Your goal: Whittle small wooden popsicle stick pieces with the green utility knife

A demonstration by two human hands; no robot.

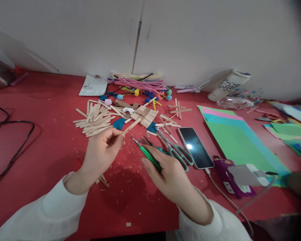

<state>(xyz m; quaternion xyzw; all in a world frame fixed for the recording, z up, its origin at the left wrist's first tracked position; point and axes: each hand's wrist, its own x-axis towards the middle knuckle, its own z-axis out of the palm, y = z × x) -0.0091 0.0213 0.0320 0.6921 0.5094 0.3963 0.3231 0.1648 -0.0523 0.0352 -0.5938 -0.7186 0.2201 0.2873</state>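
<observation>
Working with both hands over the red bench (52,144).
The left hand's (102,152) grip pinches a wooden stick (133,125); the right hand's (169,170) wraps a green-handled cutter (149,156).

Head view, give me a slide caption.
Left hand holds a wooden craft stick; right hand, a green craft knife, over a red tabletop.

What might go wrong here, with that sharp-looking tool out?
A slip could nick the left hand: the green-handled tool, held in the right hand, has its pointed tip near the wooden stick that the left hand grips. Also, the white cable runs close by the right sleeve, so a movement might snag it and tug the phone.
</observation>
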